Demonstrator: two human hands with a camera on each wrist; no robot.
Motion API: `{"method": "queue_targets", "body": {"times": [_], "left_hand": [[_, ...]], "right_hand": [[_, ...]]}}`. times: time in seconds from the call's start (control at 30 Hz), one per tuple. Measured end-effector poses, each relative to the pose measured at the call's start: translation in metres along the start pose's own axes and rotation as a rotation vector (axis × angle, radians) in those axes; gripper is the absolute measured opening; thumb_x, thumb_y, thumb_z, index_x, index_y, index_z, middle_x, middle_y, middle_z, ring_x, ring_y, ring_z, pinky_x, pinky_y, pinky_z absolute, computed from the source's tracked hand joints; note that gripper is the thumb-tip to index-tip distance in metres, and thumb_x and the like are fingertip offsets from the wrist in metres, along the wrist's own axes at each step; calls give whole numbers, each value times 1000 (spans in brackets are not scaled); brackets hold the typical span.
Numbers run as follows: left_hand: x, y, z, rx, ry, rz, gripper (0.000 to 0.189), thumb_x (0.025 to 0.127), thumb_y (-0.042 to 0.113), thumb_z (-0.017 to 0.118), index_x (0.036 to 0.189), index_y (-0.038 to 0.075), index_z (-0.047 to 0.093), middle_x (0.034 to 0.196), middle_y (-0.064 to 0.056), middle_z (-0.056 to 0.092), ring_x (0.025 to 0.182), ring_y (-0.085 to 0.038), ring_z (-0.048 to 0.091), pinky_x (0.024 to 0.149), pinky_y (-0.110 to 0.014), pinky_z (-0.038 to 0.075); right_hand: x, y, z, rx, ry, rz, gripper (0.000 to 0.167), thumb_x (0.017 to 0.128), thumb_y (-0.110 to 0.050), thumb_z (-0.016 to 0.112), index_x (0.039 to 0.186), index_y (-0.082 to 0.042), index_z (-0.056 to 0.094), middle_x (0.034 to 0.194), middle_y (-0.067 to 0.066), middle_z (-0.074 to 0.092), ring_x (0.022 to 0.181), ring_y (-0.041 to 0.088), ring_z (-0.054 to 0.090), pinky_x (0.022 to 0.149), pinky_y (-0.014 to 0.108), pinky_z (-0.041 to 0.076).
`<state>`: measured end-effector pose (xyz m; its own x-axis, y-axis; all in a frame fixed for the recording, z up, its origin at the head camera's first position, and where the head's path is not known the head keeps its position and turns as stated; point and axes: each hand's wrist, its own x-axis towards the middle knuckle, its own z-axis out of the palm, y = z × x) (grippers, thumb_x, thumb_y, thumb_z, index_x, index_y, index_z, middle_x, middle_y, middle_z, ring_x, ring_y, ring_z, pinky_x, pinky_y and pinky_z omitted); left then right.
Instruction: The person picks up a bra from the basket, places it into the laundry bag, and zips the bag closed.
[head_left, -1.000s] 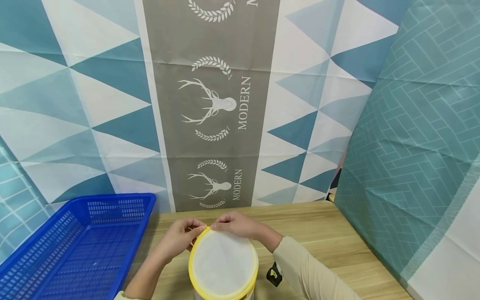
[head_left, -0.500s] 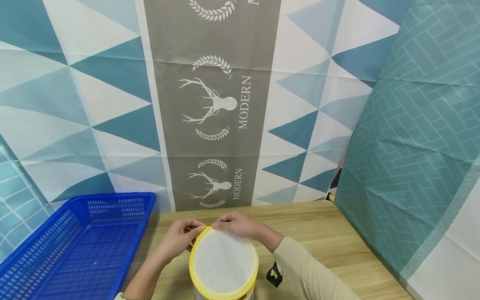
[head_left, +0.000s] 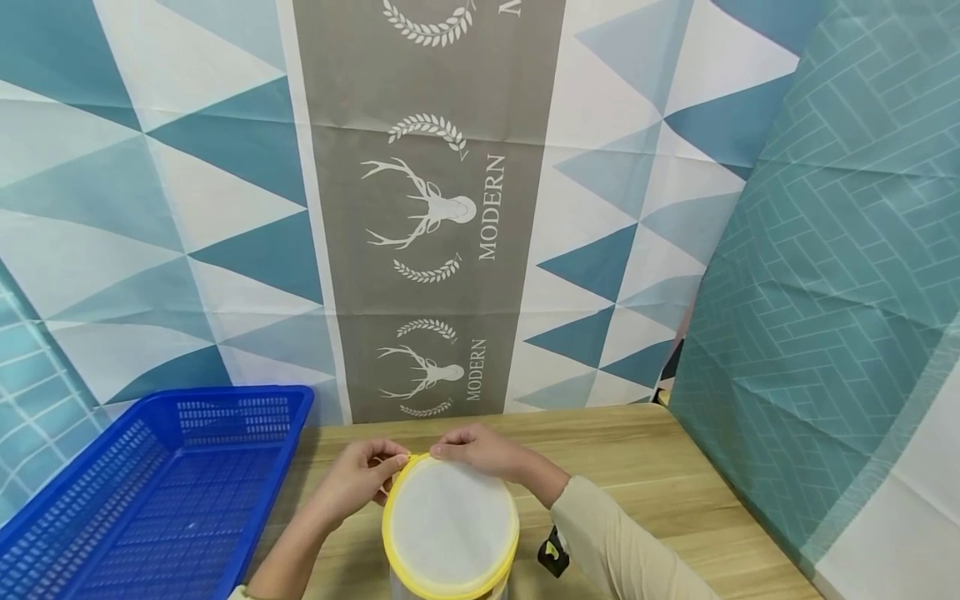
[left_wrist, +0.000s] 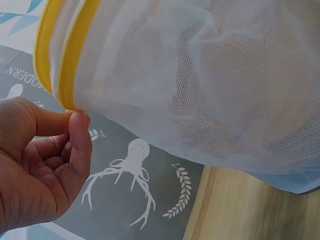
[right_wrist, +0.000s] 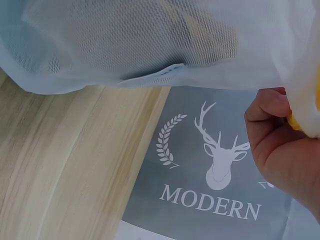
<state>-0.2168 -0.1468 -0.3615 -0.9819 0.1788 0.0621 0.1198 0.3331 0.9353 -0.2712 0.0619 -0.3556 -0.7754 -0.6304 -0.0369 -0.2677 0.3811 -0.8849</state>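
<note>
A white mesh laundry bag (head_left: 453,525) with yellow trim stands upright on the table, its round white top facing the head camera. Through the mesh, blurred shapes show inside. My left hand (head_left: 356,483) pinches the yellow edge (left_wrist: 75,60) at the far left of the top, thumb against forefinger. Close beside it, my right hand (head_left: 480,450) grips the same rim, thumb on top and fingers curled behind. In the right wrist view that hand (right_wrist: 280,135) holds the bag's edge, where a bit of yellow shows; what exactly lies under the fingertips is hidden.
A blue plastic basket (head_left: 292,467) with perforated sides stands left of the bag. The wooden table (head_left: 660,500) reaches back to a patterned wall cloth (head_left: 427,275), and a green cloth (head_left: 825,292) hangs along the right. A small black object (head_left: 553,554) shows beside the right sleeve.
My right hand has slid slightly to the right along the rim, widening the gap between the hands. The bag's top has shifted a little to the right; my left hand keeps its pinch.
</note>
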Motion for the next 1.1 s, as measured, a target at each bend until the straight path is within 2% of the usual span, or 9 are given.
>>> {"method": "queue_targets", "body": {"times": [0.2, 0.4, 0.67, 0.83, 1.1], "left_hand": [[1, 0, 1, -2, -7, 5, 21, 95, 12, 53, 103, -6, 61, 76, -6, 60, 63, -15, 55, 52, -29, 52], [3, 2, 2, 14, -7, 8, 21, 94, 14, 54, 102, -4, 62, 76, -6, 59, 63, -15, 56, 54, -31, 53], [4, 7, 4, 38, 16, -15, 21, 94, 14, 54, 103, -4, 62, 78, -7, 61, 63, -15, 58, 53, -30, 52], [4, 9, 5, 50, 33, -31, 21, 94, 13, 55, 103, -3, 63, 79, -8, 61, 62, -15, 56, 53, -28, 51], [6, 6, 6, 48, 30, -28, 21, 95, 15, 54, 103, -2, 63, 82, -8, 63, 64, -15, 58, 53, -28, 51]], "right_hand": [[1, 1, -1, -43, 18, -5, 31, 96, -34, 50, 97, -9, 69, 77, -2, 61, 58, 8, 56, 53, 23, 48], [4, -5, 0, -123, 29, -47, 34, 95, -35, 54, 76, -9, 65, 61, -4, 52, 48, 7, 49, 46, 21, 44], [6, -14, 0, -153, -38, -74, 22, 92, -29, 58, 95, -13, 72, 86, -4, 65, 64, 5, 59, 57, 22, 51], [6, -11, -1, -128, -49, -93, 22, 93, -27, 57, 96, -11, 73, 86, -3, 65, 60, 6, 59, 54, 22, 51], [5, -5, -2, -94, -20, -101, 23, 94, -26, 57, 98, -11, 73, 89, -3, 68, 57, 7, 59, 51, 24, 51]]}}
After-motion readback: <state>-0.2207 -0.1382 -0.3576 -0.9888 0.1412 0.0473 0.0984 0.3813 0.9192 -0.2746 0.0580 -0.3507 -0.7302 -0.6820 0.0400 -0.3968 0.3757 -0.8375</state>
